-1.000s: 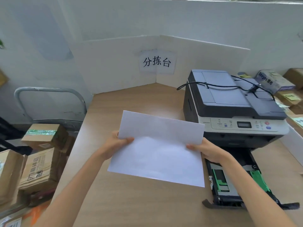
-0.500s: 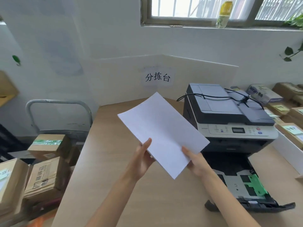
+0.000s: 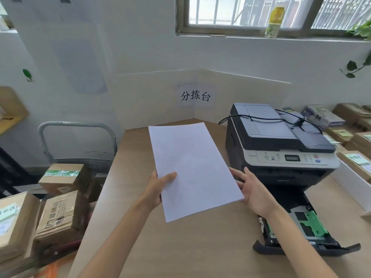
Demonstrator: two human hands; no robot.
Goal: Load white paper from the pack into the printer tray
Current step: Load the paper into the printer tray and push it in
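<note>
A stack of white paper (image 3: pixel 192 169) is held above the wooden table (image 3: pixel 180 247), its long side pointing away from me. My left hand (image 3: pixel 158 187) grips its left edge, thumb on top. My right hand (image 3: pixel 253 189) touches the right edge with fingers spread. To the right stands a dark grey and white printer (image 3: pixel 281 145). Its black paper tray (image 3: pixel 297 227) is pulled out toward me, with green guides inside and no paper visible in it. My right forearm crosses over the tray's left part. The paper pack is not in view.
A black cable (image 3: pixel 261 118) lies across the printer lid. Cardboard boxes (image 3: pixel 52 213) are piled left of the table beside a metal cart handle (image 3: pixel 76 127). More boxes and labels (image 3: pixel 353 137) sit right of the printer. A white partition with a sign (image 3: pixel 195 96) backs the table.
The paper has turned from lying sideways to pointing lengthwise away from me. Both hands shifted along its edges, and my view has risen to take in the window.
</note>
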